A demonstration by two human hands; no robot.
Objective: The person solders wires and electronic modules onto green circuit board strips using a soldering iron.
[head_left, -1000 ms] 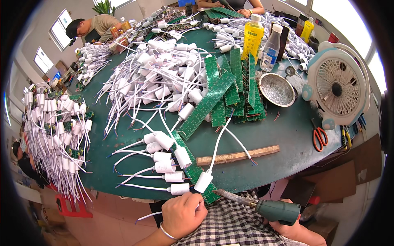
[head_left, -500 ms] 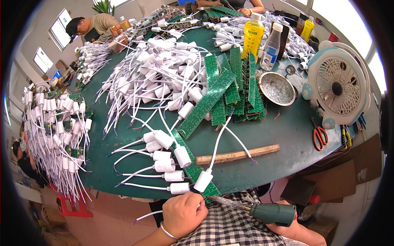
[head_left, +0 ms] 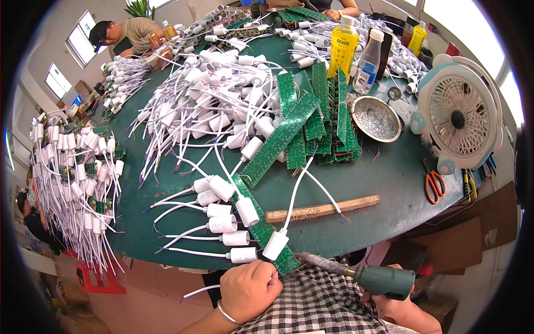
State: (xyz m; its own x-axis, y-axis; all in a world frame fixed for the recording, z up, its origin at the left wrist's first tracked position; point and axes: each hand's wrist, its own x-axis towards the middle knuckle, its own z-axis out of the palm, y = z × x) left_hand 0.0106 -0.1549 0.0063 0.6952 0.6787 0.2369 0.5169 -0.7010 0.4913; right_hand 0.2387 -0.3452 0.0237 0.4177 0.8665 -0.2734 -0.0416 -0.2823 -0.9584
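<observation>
Filling mid-frame, one green table [head_left: 378,178] bears one circuit strip [head_left: 263,231] at lower centre, probably near the edge for easy reach. One green-handled iron [head_left: 385,280], lower right, fills the right hand [head_left: 396,309], tip toward the strip; the left hand [head_left: 249,289] is fisted by its near end, perhaps for steadiness. Nine white sockets [head_left: 243,255] lie on or beside the strip; one white lead [head_left: 200,290] pokes from the fist, its held end hidden.

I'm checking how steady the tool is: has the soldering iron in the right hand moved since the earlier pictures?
Yes: the soldering iron has shifted to the right and slightly up in the view, judged against the wooden bar.
</observation>
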